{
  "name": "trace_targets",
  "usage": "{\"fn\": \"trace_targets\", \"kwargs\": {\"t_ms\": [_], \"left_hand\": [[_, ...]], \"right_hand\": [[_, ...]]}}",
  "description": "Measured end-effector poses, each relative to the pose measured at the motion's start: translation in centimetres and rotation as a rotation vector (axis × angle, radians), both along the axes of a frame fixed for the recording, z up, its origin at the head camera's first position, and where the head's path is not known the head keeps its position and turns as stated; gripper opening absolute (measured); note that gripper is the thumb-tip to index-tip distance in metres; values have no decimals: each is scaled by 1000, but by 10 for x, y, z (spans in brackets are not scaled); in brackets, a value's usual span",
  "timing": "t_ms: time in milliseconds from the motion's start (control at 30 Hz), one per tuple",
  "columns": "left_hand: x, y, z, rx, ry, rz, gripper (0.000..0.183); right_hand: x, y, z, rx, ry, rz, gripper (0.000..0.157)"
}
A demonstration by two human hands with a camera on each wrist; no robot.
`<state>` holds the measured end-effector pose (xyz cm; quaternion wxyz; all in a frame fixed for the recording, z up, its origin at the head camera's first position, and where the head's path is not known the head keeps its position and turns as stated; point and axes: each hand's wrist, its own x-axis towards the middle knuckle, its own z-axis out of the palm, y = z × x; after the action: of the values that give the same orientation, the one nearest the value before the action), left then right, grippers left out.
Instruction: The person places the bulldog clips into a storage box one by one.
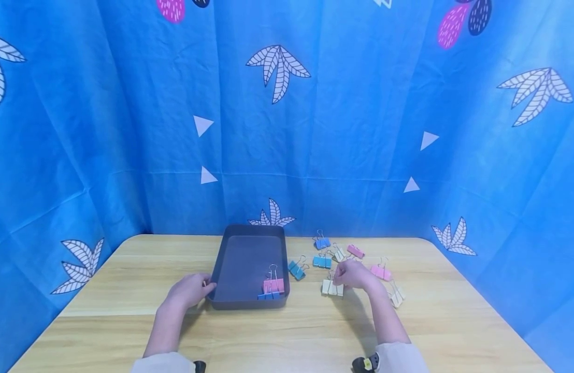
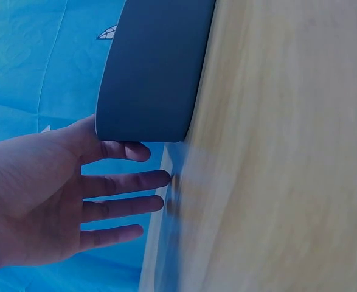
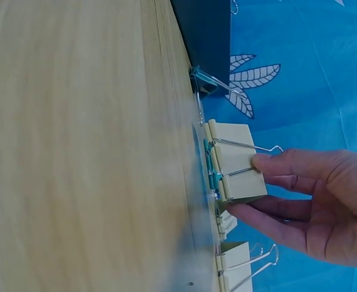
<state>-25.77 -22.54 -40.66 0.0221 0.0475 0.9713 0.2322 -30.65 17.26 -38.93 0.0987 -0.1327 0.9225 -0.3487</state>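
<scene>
My right hand point(image 1: 354, 274) pinches a cream binder clip point(image 1: 332, 288) at the right of the table. In the right wrist view the thumb lies on the face of the clip point(image 3: 234, 159), with fingers behind it. At the left, my left hand point(image 1: 190, 290) holds the near left corner of a dark grey tray point(image 1: 213, 295). The left wrist view shows its thumb hidden behind the tray wall point(image 2: 151, 73), its index finger by the corner, and the other fingers extended. A pink binder clip point(image 1: 273, 286) and a blue binder clip point(image 1: 268, 296) lie in the tray's near right corner.
Around the right hand lie more binder clips: a teal one point(image 1: 297, 270) beside the tray, another teal one point(image 1: 321, 262), a blue one point(image 1: 321, 243), pink ones point(image 1: 381, 273) and cream ones point(image 1: 397, 297). A blue patterned curtain point(image 1: 361, 129) hangs behind the wooden table point(image 1: 268, 342).
</scene>
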Motion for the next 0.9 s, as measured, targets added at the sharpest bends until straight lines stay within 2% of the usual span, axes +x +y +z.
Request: {"fn": "trace_targets", "kwargs": {"t_ms": [200,567,900], "left_hand": [[-1,0,-1,-1,8,-4,29],[0,0,-1,-5,4,1,36],[0,0,-2,-4,7,-5,33]], "right_hand": [[1,-2,-1,-2,14,-39,12],[0,-2,2,-10,43,-24,12],[3,-5,6,-5,75,-24,10]]}}
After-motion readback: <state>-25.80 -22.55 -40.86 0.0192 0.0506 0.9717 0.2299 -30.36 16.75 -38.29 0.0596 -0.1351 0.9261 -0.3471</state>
